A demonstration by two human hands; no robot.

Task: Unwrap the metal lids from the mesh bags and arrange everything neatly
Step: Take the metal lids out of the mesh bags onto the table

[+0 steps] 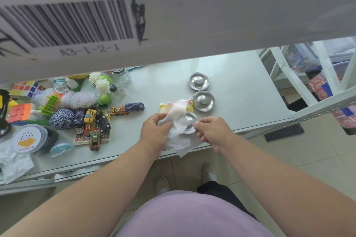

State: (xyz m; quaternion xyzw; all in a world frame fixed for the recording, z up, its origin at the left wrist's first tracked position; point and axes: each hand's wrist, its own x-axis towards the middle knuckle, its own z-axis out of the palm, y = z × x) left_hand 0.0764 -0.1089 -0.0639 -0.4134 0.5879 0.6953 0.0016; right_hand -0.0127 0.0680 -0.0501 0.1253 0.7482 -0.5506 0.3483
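Observation:
Two bare metal lids stand on the grey table, one farther back (198, 81) and one nearer (203, 101), each with a knob on top. A third metal lid (188, 124) sits half inside a white mesh bag (178, 136) near the table's front edge. My left hand (155, 132) grips the mesh bag on the left side. My right hand (213, 131) pinches the rim of that lid on its right side. Behind them lies a flat pile of mesh bags with yellow tabs (174, 106).
Toy cars (94, 121), yarn balls (61, 119), puzzle cubes (28, 87), round containers (28, 138) and a glass jar (123, 77) crowd the table's left half. A white shelf with a barcode label (77, 23) overhangs at the top. A white rack (308, 90) stands on the right.

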